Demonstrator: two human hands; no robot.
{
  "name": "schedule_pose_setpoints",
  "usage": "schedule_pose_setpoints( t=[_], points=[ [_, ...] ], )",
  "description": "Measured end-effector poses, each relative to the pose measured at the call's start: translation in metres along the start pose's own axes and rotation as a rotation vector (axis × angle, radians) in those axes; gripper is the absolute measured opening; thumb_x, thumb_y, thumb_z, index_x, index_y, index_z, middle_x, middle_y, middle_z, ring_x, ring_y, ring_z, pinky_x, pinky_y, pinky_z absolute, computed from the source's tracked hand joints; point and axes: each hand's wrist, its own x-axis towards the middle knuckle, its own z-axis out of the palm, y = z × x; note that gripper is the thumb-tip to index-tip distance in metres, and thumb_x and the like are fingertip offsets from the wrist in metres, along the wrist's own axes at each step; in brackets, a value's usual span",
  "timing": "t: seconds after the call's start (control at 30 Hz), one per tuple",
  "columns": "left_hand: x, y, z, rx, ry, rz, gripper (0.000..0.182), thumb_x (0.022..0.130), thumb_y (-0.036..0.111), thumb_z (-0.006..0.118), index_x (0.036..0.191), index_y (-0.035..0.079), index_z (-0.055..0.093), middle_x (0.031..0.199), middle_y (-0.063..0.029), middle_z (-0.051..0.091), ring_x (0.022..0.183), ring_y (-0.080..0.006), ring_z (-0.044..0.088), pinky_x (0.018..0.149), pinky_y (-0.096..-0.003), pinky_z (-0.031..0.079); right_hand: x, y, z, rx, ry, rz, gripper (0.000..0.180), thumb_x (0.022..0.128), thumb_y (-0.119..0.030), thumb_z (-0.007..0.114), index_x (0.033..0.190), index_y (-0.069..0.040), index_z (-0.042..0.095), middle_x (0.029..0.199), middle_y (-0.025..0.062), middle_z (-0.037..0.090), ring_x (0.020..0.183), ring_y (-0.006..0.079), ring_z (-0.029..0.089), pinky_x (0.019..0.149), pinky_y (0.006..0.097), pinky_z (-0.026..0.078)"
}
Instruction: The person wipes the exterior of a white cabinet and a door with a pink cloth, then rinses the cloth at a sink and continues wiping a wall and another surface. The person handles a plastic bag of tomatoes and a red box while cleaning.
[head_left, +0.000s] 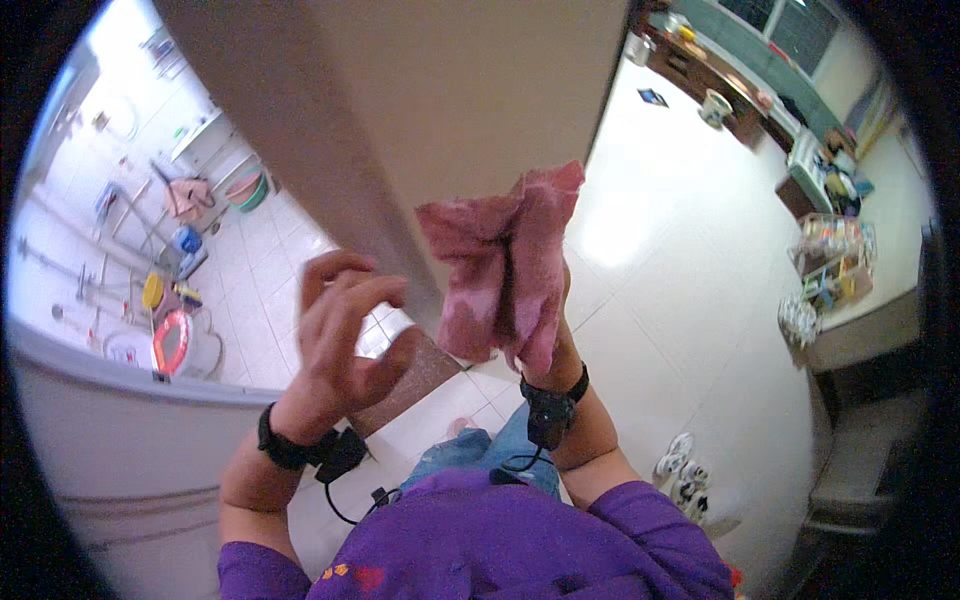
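Observation:
A crumpled pink cloth (495, 277), darker in patches, drapes over my right hand (561, 315) and hides its fingers. The cloth hangs before a plain beige wall or door panel (480, 97). To its left my left hand (349, 330) is raised with curved, parted fingers and holds nothing. Both wrists wear black straps with small dark devices and cables.
A tiled bathroom lies to the left, with a red ring-shaped seat (172, 343), a blue container (187, 240) and a green basin (251, 191). Shoes (684, 480) stand on the tiled floor at right. A wire basket (834, 247) and a long cabinet (720, 71) line the far right.

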Motion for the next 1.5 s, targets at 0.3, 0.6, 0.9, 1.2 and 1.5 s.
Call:
schedule_pose_setpoints(
  t=[0.3,0.6,0.9,1.2,1.5],
  points=[
    [-0.067,0.019,-0.053,0.148,0.214,-0.398,0.046,0.07,0.037,0.07,0.094,0.002,0.054,0.099,-0.0148,0.05,0.094,-0.0315,0.046,0.08,-0.0401,0.039,-0.016,0.065,0.076,0.165,-0.418,0.301,0.028,0.091,-0.017,0.044,0.114,-0.002,0.045,0.108,0.0107,0.053,0.092,0.0201,0.055,0.082,0.0316,0.046],
    [-0.114,0.027,-0.049,0.148,0.141,-0.722,0.025,0.065,0.014,0.069,0.082,0.003,0.056,0.094,-0.012,0.053,0.09,-0.0308,0.051,0.08,-0.0385,0.042,-0.037,0.129,0.103,0.124,-0.544,0.593,0.034,0.091,-0.03,0.045,0.108,-0.001,0.051,0.097,0.01,0.058,0.085,0.0169,0.06,0.069,0.0268,0.052],
    [-0.162,-0.073,-0.065,0.116,0.285,-0.863,0.011,0.073,0.005,0.055,0.082,0.0,0.055,0.085,-0.0142,0.055,0.083,-0.0293,0.054,0.074,-0.036,0.044,-0.001,0.197,0.152,0.052,-0.628,0.633,0.044,0.093,-0.034,0.037,0.112,0.003,0.05,0.107,0.0139,0.057,0.095,0.0231,0.057,0.082,0.0311,0.047],
    [-0.224,-0.301,-0.123,-0.329,0.417,-1.159,0.015,0.081,0.008,0.053,0.09,-0.003,0.055,0.082,-0.0105,0.061,0.074,-0.0139,0.058,0.065,-0.0276,0.05,0.104,0.361,0.269,-0.03,-0.645,0.739,0.039,0.087,-0.016,0.052,0.12,0.002,0.042,0.109,0.0127,0.054,0.095,0.0196,0.056,0.082,0.0296,0.046],
    [-0.223,-0.463,-0.168,-0.279,0.382,-1.175,0.016,0.077,0.017,0.054,0.078,0.001,0.054,0.073,-0.0185,0.059,0.068,-0.0352,0.057,0.062,-0.0403,0.046,0.184,0.448,0.372,-0.07,-0.625,0.707,0.038,0.087,-0.02,0.052,0.119,0.001,0.044,0.111,0.0088,0.053,0.101,0.018,0.052,0.084,0.0293,0.044]
  ],
)
